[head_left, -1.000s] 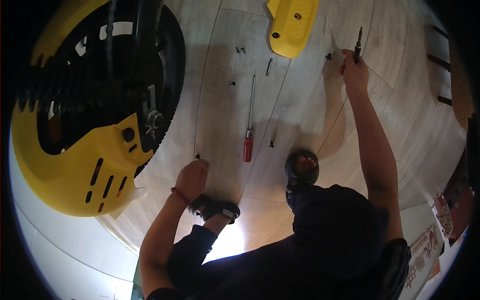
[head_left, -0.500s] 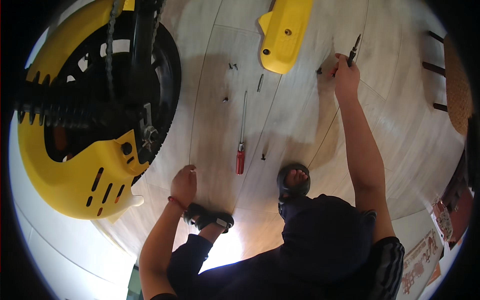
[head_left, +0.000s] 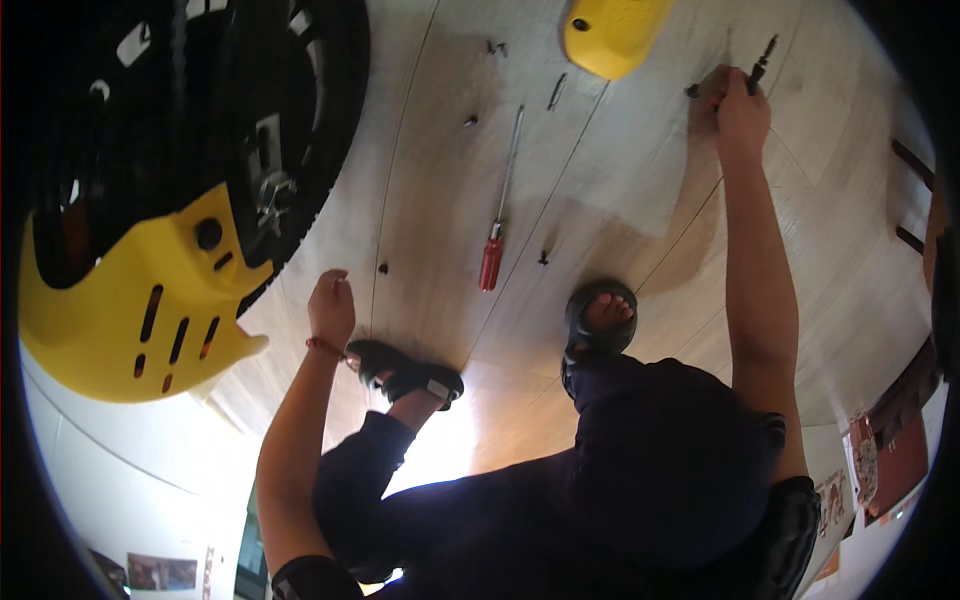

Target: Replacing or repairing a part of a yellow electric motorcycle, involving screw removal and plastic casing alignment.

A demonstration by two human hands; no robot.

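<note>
My right hand is closed round a short, dark screwdriver at the far right, its tip pointing away. A small dark screw lies on the floor just left of that hand. My left hand hovers near the yellow cover, fingers loosely curled, with nothing visible in it. Close to its fingertips lies another small screw. Between my hands rests a long screwdriver with a red handle. A dark bolt is to its right. My left palm is hidden.
At left stands a black wheel with a yellow slotted cover. A yellow panel lies at the far side. Several small fasteners, including a thin pin, are scattered on the wood floor. Chair legs show at right.
The view has shifted, so the floor items sit higher in it. My left hand has drawn leftward, and a small screw now shows where its fingertips were. My right hand keeps the dark screwdriver.
</note>
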